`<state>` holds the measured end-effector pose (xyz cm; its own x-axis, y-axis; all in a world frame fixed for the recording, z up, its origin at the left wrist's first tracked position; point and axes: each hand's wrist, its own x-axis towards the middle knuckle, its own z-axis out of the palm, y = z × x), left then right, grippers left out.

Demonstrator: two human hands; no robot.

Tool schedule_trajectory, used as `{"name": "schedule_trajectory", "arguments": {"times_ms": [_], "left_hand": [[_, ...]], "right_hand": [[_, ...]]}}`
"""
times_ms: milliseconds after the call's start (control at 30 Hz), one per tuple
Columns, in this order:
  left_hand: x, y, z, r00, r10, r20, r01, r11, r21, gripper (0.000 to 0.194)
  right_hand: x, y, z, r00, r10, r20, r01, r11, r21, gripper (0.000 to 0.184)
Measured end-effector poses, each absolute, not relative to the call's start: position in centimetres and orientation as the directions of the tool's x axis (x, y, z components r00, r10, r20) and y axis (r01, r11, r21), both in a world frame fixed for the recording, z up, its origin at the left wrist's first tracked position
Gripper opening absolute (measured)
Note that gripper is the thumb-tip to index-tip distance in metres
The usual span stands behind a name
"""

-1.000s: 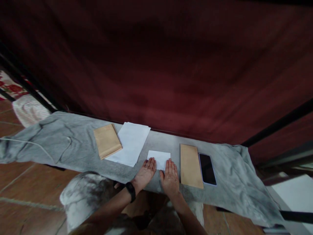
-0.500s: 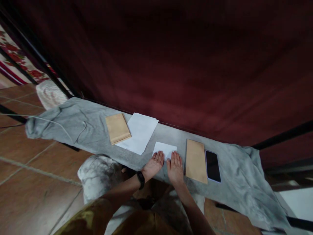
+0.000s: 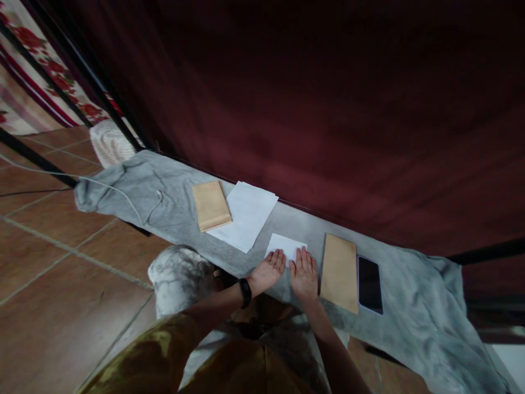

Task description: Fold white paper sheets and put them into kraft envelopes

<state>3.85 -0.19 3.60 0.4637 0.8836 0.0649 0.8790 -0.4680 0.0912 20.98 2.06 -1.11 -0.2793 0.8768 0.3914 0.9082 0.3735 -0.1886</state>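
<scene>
A small folded-looking piece of white paper (image 3: 286, 244) lies on the grey cloth in front of me. Turned partly on its side, my left hand (image 3: 267, 271) rests at the paper's near left edge, fingers stretched out. My right hand (image 3: 304, 275) lies flat, palm down, with its fingertips on the paper's right side. Both hands cover the near part of the sheet. Just right of my right hand is a brown paper envelope (image 3: 339, 273). To the left lie larger white sheets (image 3: 250, 216), overlapped by a stack of brown envelopes (image 3: 212, 205).
A phone (image 3: 369, 284) lies right of the single envelope. The grey cloth (image 3: 414, 295) covers the long narrow surface, wrinkled at both ends. A white cable (image 3: 110, 186) crosses its left end. A dark red curtain (image 3: 287, 120) hangs behind, with black metal bars (image 3: 41, 158) at left.
The whole view has shifted, so things appear farther right. Both hands remain stretched over the small paper, with only slight movement along it.
</scene>
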Motion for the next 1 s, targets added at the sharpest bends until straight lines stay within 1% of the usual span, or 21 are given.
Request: {"name": "schedule_trajectory", "arguments": {"times_ms": [133,267,400,500,667,700,867,1000], "left_hand": [[4.4,0.2,4.1,0.438,0.895,0.087,0.887,-0.446,0.119,0.047],[5.6,1.2,3.7,0.329,0.935,0.132,0.918,-0.349,0.188,0.051],[5.6,2.9,3.2,0.278,0.953,0.118,0.929,-0.298,0.219,0.052],[4.9,4.5,3.6,0.276,0.957,0.087,0.93,-0.289,0.228,0.049],[3.7,7.6,5.7,0.306,0.951,-0.044,0.926,-0.286,0.246,0.044],[3.5,8.2,6.1,0.316,0.947,-0.055,0.923,-0.294,0.248,0.042],[3.2,10.8,7.3,0.348,0.934,-0.076,0.911,-0.319,0.261,0.04],[3.0,11.7,7.8,0.356,0.93,-0.087,0.908,-0.323,0.267,0.03]], "right_hand": [[20.8,2.0,-0.9,-0.267,0.876,0.402,0.912,0.364,-0.188,0.054],[20.6,1.8,-0.6,-0.268,0.874,0.406,0.909,0.369,-0.194,0.053],[20.5,1.8,-0.6,-0.255,0.879,0.404,0.909,0.36,-0.211,0.053],[20.9,2.6,-0.1,-0.239,0.909,0.342,0.914,0.329,-0.236,0.047],[22.3,6.3,2.0,-0.189,0.979,0.081,0.936,0.204,-0.288,0.043],[22.5,7.1,2.5,-0.184,0.981,0.055,0.938,0.192,-0.29,0.043],[22.8,10.5,3.8,-0.167,0.986,0.016,0.94,0.164,-0.299,0.039],[22.7,11.4,4.0,-0.161,0.987,0.004,0.936,0.154,-0.316,0.029]]}}
